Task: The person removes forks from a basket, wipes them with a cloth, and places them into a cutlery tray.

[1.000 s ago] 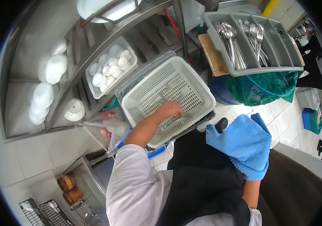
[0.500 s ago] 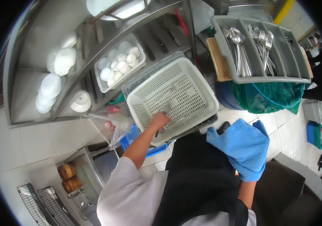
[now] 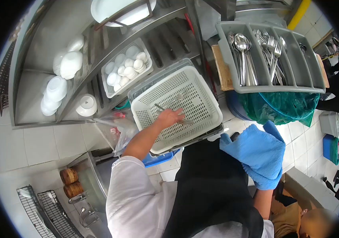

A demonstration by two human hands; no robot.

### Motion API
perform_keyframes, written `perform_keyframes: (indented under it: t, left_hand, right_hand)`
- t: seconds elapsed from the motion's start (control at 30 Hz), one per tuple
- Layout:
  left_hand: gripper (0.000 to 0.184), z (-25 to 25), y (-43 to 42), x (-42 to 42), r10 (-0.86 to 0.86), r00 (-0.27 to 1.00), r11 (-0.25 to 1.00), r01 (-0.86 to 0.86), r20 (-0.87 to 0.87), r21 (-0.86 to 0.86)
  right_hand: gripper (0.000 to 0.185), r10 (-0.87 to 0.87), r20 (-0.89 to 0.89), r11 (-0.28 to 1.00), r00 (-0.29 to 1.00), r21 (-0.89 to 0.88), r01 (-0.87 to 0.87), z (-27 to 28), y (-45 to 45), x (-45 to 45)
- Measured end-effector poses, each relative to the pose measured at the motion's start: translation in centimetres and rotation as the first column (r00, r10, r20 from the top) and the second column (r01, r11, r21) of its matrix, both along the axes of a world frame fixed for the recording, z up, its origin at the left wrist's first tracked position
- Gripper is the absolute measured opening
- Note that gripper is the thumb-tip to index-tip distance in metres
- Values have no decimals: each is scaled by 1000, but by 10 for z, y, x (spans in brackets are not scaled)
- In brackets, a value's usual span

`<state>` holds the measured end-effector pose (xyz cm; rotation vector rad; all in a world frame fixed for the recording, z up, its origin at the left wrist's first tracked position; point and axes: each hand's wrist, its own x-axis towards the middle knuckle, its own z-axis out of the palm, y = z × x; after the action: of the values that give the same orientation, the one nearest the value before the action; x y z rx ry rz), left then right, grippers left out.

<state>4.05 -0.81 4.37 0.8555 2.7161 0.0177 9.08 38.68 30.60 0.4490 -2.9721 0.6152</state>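
With the white perforated basket (image 3: 201, 89) taken as the dial's centre and 12 o'clock directly ahead of you, your black apron (image 3: 209, 178) fills 6 o'clock. At 4 o'clock, the blue cloth (image 3: 252, 154) drapes over your right hand, hiding it; whether its fingers are apart or closed on the cloth cannot be told. Your left hand (image 3: 170, 118) is down inside the basket, touching a few pieces of metal cutlery (image 3: 185, 122); tines show on its right side and a handle on its left, but you cannot tell whether the fingers are clamped on them. Another utensil (image 3: 182, 95) lies in the basket, just beyond this hand. Beyond the cloth, also at 4 o'clock, is a second person (image 3: 287, 220) in tan clothing. At 2 o'clock, the grey cutlery tray (image 3: 292, 61) holds spoons and forks in separate compartments, above a green bin liner (image 3: 284, 107). At 10 o'clock, a small white basket (image 3: 107, 84) of cups rests on the metal shelf. At 9 o'clock are stacked white bowls (image 3: 56, 89); at 11, a white platter (image 3: 132, 14).
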Motion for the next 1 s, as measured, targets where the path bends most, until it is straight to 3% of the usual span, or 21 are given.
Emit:
perform_keyframes:
  t: [0.1,0.17,0.2,0.23,0.3,0.33,0.43,0.5,0.57,0.6,0.7,0.73,0.77,0.83,0.87,0.9,0.93,1.0]
  left_hand:
    - [16,8,-10,-13,-5,999,1000,7,-51,25]
    - [19,2,-25,-14,359,933,909,-343,-26,238]
    - [26,-11,-37,-21,505,863,836,-491,7,243]
    - [26,-9,-36,-27,493,870,842,-482,15,241]
    - [53,5,-28,-43,713,696,689,-718,84,105]
    - [82,3,-24,-50,722,679,669,-734,132,118]
    - [89,-39,4,-56,774,631,627,-776,53,67]
    - [78,-46,35,-50,798,601,602,-799,48,-8]
    - [59,-58,50,-48,778,541,566,-824,318,18]
    - [44,-65,54,-43,773,565,584,-812,287,27]
    - [40,-68,52,-40,798,563,585,-809,216,-52]
    - [40,-61,42,-44,753,570,614,-788,328,-39]
    - [40,-60,32,-45,750,574,617,-786,329,-34]
    - [45,-64,12,-47,701,560,539,-821,442,188]
    - [51,-90,-12,-47,729,573,517,-820,375,248]
    - [56,-90,-35,-45,680,489,428,-870,547,246]
    - [57,-73,-42,-36,636,613,524,-789,468,322]
    - [44,-27,-49,-40,517,570,401,-820,638,408]
  right_hand:
    - [21,-128,74,956,989,-256,143,-7,8,8]
    - [21,-187,112,911,976,-353,215,-12,12,14]
    - [21,-216,130,890,968,-381,250,-14,15,16]
    - [21,-237,146,868,960,-412,277,-17,15,20]
    - [21,-277,172,832,945,-450,325,-21,13,26]
    - [21,-297,186,814,936,-463,351,-23,11,29]
    - [21,-341,215,779,915,-481,403,-26,5,40]
    - [21,-361,221,759,906,-495,423,-27,0,45]
    - [21,-378,226,744,898,-503,440,-28,-4,50]
    - [21,-384,226,737,895,-509,445,-28,-6,52]
    - [21,-397,227,723,889,-520,456,-29,-11,56]
    - [21,-404,223,719,887,-522,459,-29,-11,58]
    - [21,-406,221,717,887,-525,459,-29,-11,59]
    - [22,-415,216,710,884,-531,463,-30,-11,61]
    - [22,-418,209,713,884,-527,462,-31,-10,62]
    - [22,-430,190,719,882,-518,462,-30,-6,64]
    - [22,-429,169,733,887,-510,451,-30,-5,64]
    - [22,-420,146,741,896,-515,431,-32,1,70]
